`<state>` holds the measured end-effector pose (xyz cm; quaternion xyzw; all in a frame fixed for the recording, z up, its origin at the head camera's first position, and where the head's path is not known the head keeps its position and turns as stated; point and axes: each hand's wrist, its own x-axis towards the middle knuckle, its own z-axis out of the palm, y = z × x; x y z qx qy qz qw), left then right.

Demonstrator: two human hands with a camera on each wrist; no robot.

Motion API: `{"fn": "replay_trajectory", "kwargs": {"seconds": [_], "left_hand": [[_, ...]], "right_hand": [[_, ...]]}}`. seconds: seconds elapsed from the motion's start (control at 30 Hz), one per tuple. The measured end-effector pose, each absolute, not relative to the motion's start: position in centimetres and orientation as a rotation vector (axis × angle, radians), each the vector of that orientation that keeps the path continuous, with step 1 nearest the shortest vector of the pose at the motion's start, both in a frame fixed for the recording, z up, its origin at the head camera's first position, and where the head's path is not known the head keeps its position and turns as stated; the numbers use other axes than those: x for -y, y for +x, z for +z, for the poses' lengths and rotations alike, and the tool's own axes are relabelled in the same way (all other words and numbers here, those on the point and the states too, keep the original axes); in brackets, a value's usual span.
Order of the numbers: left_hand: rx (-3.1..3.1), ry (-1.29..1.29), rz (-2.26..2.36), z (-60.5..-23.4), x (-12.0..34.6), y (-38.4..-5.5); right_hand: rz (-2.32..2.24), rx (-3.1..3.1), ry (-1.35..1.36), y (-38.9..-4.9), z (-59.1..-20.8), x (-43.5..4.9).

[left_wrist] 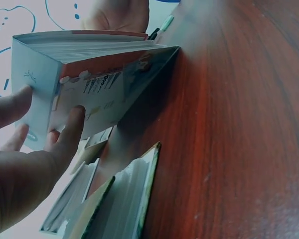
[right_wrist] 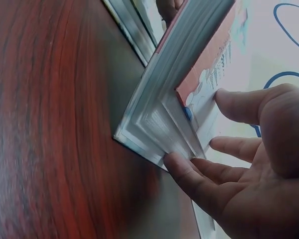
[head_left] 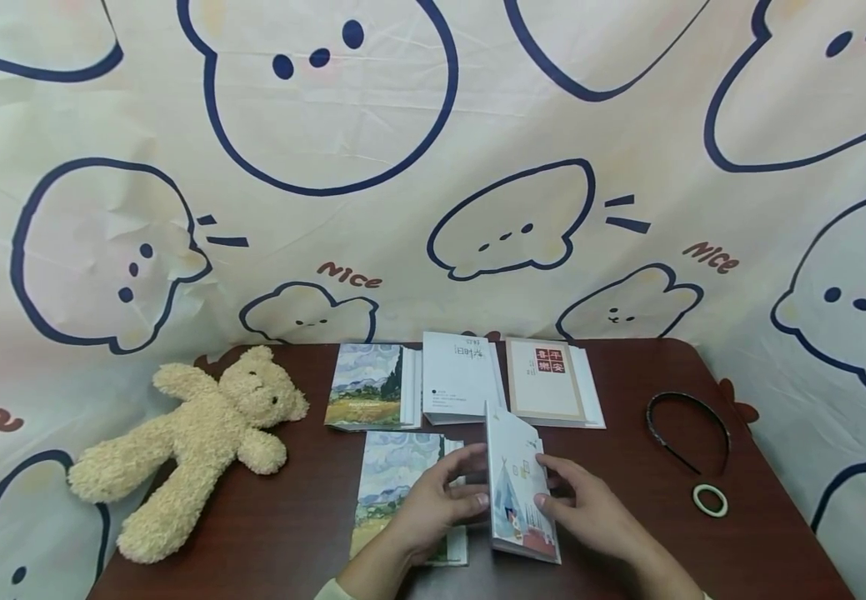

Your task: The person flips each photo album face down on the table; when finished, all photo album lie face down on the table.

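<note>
A photo album (head_left: 524, 500) with a pale blue tent picture on its cover stands tilted on its lower edge, between both hands. The left hand (head_left: 438, 502) holds it at the spine side, thumb and fingers apart. At the opposite side, the right hand (head_left: 590, 510) has its thumb on the cover and fingers at the page edges. In the left wrist view a barcode shows on the album's cover (left_wrist: 89, 99). Loose translucent pages (right_wrist: 159, 119) fan slightly between the covers in the right wrist view. Beneath the left forearm lies a landscape-painting album (head_left: 395, 475), partly hidden.
Along the back lie another landscape album (head_left: 365, 383), a white album (head_left: 458, 379) and a cream album with red characters (head_left: 548, 383). A plush bear (head_left: 207, 442) lies at left. A black headband (head_left: 691, 396) and pale green ring (head_left: 710, 500) lie at right on the brown table (head_left: 282, 533).
</note>
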<state>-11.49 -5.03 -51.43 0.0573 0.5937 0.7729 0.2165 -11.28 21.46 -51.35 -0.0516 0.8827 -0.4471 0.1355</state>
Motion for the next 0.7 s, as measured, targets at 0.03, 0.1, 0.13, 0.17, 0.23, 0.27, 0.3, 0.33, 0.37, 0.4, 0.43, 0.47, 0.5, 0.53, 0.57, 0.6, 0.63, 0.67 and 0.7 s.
{"fn": "replay_trajectory", "kwargs": {"seconds": [0.03,0.1,0.13,0.17,0.23,0.27,0.3,0.33,0.37,0.4,0.43,0.47,0.5,0.53,0.57,0.6,0.63,0.67,0.7], "left_hand": [[-1.643,0.158,2.145,-51.4,5.1,-11.5],[-1.635,0.158,2.152,-51.2,5.1,-11.5],[-1.632,0.160,2.154,-51.1,5.1,-11.5],[-1.628,0.162,2.158,-51.1,5.2,-11.5],[-1.613,0.164,2.162,-50.9,5.3,-11.5],[-1.606,0.165,2.163,-50.8,5.3,-11.5],[-1.598,0.166,2.165,-50.7,5.4,-11.4],[-1.589,0.168,2.167,-50.6,5.4,-11.4],[-1.581,0.170,2.168,-50.5,5.5,-11.4],[-1.574,0.174,2.170,-50.4,5.5,-11.3],[-1.568,0.178,2.172,-50.3,5.6,-11.3],[-1.561,0.184,2.174,-50.2,5.6,-11.3],[-1.557,0.190,2.174,-50.2,5.7,-11.3],[-1.554,0.194,2.175,-50.1,5.7,-11.3],[-1.551,0.198,2.175,-50.1,5.7,-11.3],[-1.548,0.202,2.175,-50.0,5.8,-11.3],[-1.547,0.204,2.174,-49.9,5.8,-11.3],[-1.546,0.208,2.172,-49.9,5.9,-11.3],[-1.548,0.211,2.170,-49.8,5.9,-11.3]], "right_hand": [[-1.313,-2.547,-0.158,-11.3,-51.4,-21.4],[-1.337,-2.530,-0.176,-11.2,-51.4,-21.3],[-1.347,-2.524,-0.179,-11.3,-51.5,-21.2],[-1.350,-2.519,-0.179,-11.3,-51.6,-21.1],[-1.354,-2.510,-0.190,-11.4,-51.8,-21.1],[-1.361,-2.500,-0.199,-11.4,-51.8,-21.0],[-1.365,-2.492,-0.210,-11.5,-51.8,-21.0],[-1.372,-2.483,-0.225,-11.5,-51.9,-21.0],[-1.372,-2.476,-0.239,-11.6,-51.9,-21.0],[-1.381,-2.464,-0.257,-11.6,-51.9,-20.9],[-1.392,-2.451,-0.276,-11.6,-51.9,-20.9],[-1.404,-2.438,-0.288,-11.7,-51.8,-20.8],[-1.409,-2.428,-0.301,-11.7,-51.8,-20.8],[-1.423,-2.411,-0.309,-11.8,-51.8,-20.7],[-1.437,-2.396,-0.317,-11.8,-51.8,-20.6],[-1.456,-2.379,-0.325,-11.9,-51.8,-20.5],[-1.468,-2.364,-0.329,-11.9,-51.9,-20.5],[-1.482,-2.349,-0.331,-11.9,-51.9,-20.3],[-1.496,-2.338,-0.337,-11.9,-51.9,-20.2]]}}
